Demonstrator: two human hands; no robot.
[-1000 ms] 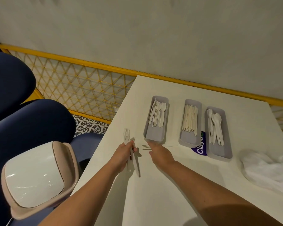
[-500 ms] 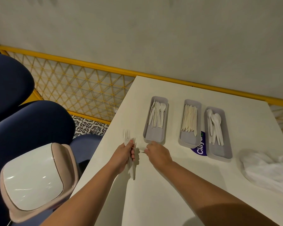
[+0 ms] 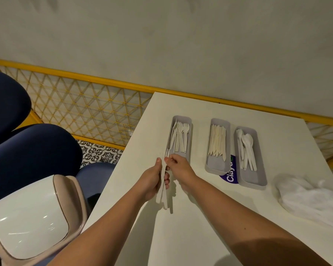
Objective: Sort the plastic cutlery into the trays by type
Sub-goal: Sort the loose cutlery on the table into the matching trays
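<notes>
Three grey trays stand in a row on the white table (image 3: 210, 217). The left tray (image 3: 188, 143) holds white forks, the middle tray (image 3: 215, 167) knives, the right tray (image 3: 258, 181) spoons. My left hand (image 3: 152, 181) grips a bunch of white plastic forks (image 3: 162, 196), handles pointing down toward me. My right hand (image 3: 178, 167) pinches one fork at its upper end, right beside the bunch and just in front of the left tray's near end.
A crumpled white plastic bag (image 3: 311, 200) lies at the table's right. A purple sticker (image 3: 230, 174) shows between the middle and right trays. Left of the table are a beige swing-lid bin (image 3: 33, 219), dark blue chairs (image 3: 27, 150) and a yellow mesh railing (image 3: 88, 108).
My right hand picked a fork off the table and brought it left to the bunch in my left hand. The bunch has tilted upright and shifted slightly toward the left tray.
</notes>
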